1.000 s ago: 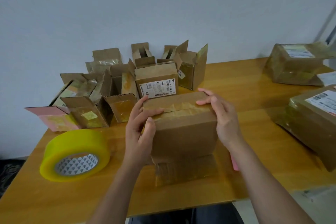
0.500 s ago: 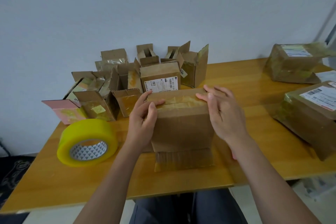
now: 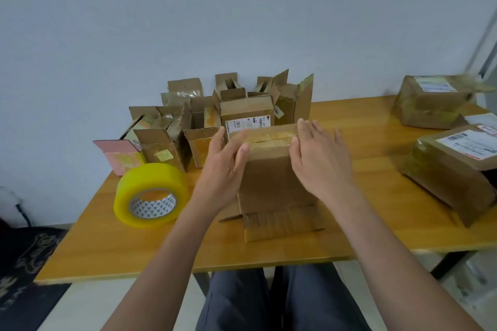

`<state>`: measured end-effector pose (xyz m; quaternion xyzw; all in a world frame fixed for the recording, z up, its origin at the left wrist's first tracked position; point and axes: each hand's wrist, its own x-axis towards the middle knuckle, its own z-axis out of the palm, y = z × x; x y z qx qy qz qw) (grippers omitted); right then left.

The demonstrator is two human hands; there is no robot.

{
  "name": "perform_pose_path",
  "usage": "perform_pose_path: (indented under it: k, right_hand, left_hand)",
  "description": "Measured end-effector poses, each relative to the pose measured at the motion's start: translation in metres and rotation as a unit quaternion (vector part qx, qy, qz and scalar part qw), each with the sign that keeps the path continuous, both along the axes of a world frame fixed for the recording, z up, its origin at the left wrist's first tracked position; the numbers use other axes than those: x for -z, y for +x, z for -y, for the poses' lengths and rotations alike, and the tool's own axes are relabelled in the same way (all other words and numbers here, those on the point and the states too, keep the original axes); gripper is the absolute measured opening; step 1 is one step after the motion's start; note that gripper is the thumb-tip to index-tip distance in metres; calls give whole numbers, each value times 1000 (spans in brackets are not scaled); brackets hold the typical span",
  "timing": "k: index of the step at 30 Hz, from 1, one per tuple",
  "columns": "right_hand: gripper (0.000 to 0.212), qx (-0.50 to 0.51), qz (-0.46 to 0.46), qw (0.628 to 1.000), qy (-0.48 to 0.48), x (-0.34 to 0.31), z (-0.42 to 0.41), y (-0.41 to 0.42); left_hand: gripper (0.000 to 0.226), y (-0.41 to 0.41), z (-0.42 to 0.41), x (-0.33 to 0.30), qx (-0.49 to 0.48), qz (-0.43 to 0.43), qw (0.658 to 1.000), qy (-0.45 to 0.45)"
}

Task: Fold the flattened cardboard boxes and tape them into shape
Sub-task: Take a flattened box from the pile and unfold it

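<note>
A brown cardboard box (image 3: 271, 174) stands upright in the middle of the wooden table (image 3: 376, 212), its top seam covered with clear tape and its lower flaps splayed on the table. My left hand (image 3: 226, 166) lies flat against the box's left side with straight fingers. My right hand (image 3: 317, 156) lies flat against its right side, fingers reaching over the top edge. A big yellow tape roll (image 3: 150, 195) lies on the table to the left of the box.
Several small folded boxes (image 3: 193, 126) with open flaps crowd the table's back behind the held box. Two larger taped parcels (image 3: 451, 166) sit at the right. A pink box (image 3: 121, 154) lies at the far left. The table's front edge is close to my legs.
Both hands slid from the box's taped top down onto its sides, fingers straightening. The view shifted, so everything sits more to the right in frame.
</note>
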<state>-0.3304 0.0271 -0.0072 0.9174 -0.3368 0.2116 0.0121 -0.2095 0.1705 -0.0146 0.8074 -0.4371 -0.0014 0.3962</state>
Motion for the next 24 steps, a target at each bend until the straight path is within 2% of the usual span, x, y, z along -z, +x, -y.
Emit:
perform_pose_path:
  k: [2, 6, 9, 12, 15, 18, 19, 21, 24]
  right_hand:
    - [54, -13, 18, 1000, -4, -6, -4, 1]
    - [53, -47, 38, 998, -12, -11, -17, 12]
    - [47, -106, 137, 985, -15, -11, -40, 26]
    - [41, -209, 234, 949, 21, -10, -78, 42]
    - [43, -309, 213, 921, 109, 1, -118, 59]
    - [50, -335, 160, 905, 207, 21, -140, 79]
    - [55, -326, 142, 905, 234, 31, -142, 86]
    - [62, -292, 97, 907, 287, 50, -140, 99]
    - [58, -276, 68, 886, 366, 74, -133, 114]
  left_hand:
    - [55, 3, -13, -6, -11, 30, 999, -32]
    - [37, 20, -49, -12, -112, 113, 982, -104]
    - [39, 36, -79, -10, -198, 112, 963, -141]
    - [56, 44, -105, 1, -272, 54, 951, -135]
    - [78, 50, -123, 21, -309, -53, 944, -97]
    - [87, 65, -134, 47, -305, -130, 941, -69]
    - [83, 70, -136, 55, -300, -157, 938, -68]
    - [61, 75, -138, 67, -295, -215, 927, -83]
    - [24, 75, -138, 78, -286, -245, 919, -118]
